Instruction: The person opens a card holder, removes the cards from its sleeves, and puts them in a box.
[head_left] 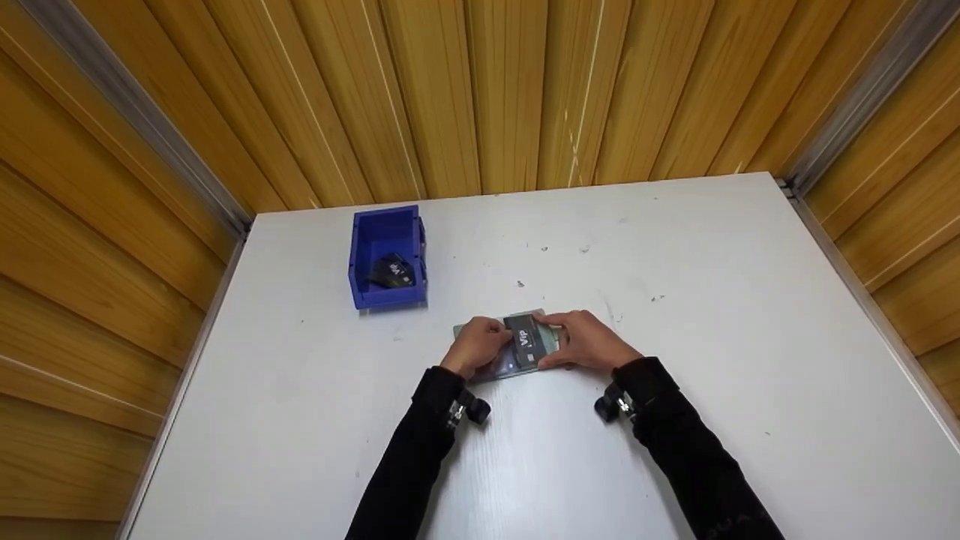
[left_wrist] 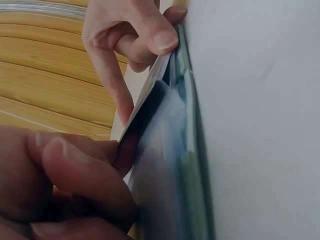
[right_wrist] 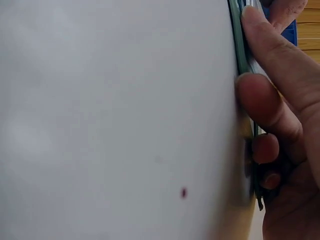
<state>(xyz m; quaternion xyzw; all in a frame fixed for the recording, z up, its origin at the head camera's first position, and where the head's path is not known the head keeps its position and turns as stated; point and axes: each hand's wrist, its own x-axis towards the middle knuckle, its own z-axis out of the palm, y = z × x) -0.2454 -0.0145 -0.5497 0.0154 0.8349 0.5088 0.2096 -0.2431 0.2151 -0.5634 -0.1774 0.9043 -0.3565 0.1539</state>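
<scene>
A dark card marked "Vip" (head_left: 525, 339) lies crosswise over an open card holder (head_left: 506, 370) with clear plastic sleeves and a green cover. My left hand (head_left: 476, 346) pinches the card's left edge; in the left wrist view this edge of the card (left_wrist: 144, 111) is tilted up from the sleeve. On the other side my right hand (head_left: 591, 341) grips the holder's right part, its thumb and a finger at the card's ends. The right wrist view shows fingers (right_wrist: 259, 100) curled at the holder's green edge (right_wrist: 238, 42). How far the card sits inside a sleeve is hidden.
A blue bin (head_left: 388, 300) stands at the back left of the white table (head_left: 712, 300), with several dark cards (head_left: 391, 271) in it. Wood-patterned walls (head_left: 510, 90) enclose the table at the back and sides.
</scene>
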